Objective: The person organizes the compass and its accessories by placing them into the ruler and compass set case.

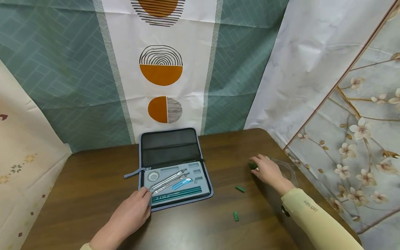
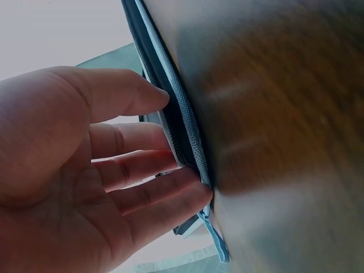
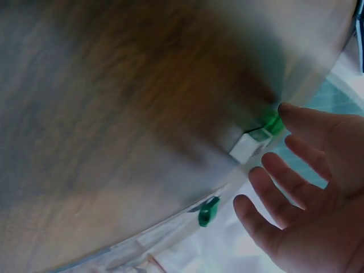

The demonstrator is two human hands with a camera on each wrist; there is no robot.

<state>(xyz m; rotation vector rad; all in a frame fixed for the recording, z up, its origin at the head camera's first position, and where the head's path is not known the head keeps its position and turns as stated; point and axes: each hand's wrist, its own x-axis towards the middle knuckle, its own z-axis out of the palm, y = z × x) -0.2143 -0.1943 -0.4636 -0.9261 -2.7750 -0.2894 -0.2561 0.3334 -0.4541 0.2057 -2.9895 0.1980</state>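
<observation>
An unzipped blue-grey stationery case (image 1: pixel 211 194) lies open on the table. My left hand (image 1: pixel 132 210) grips its near left corner, thumb (image 2: pixel 151 98) at the zipped edge and fingers reaching over it. The light tray (image 1: pixel 200 180) holds a round dial (image 1: pixel 153 176), metal compasses (image 1: pixel 168 180), a blue cutter (image 1: pixel 182 183) and teal pencils (image 1: pixel 176 195). Over at the right, my right hand (image 1: pixel 267 170) hovers by a white block like an eraser (image 3: pixel 245 148) and a green item (image 3: pixel 274 124), fingers spread. Another small green piece (image 3: pixel 209 211) lies near its fingertips.
Two small green pieces lie on the brown table (image 1: pixel 187 229): one green piece (image 1: pixel 240 189) right of the case, another green piece (image 1: pixel 235 216) nearer me. A clear protractor (image 1: pixel 290 172) sits by the right edge. Patterned cloths (image 1: pixel 237 69) hang around the table.
</observation>
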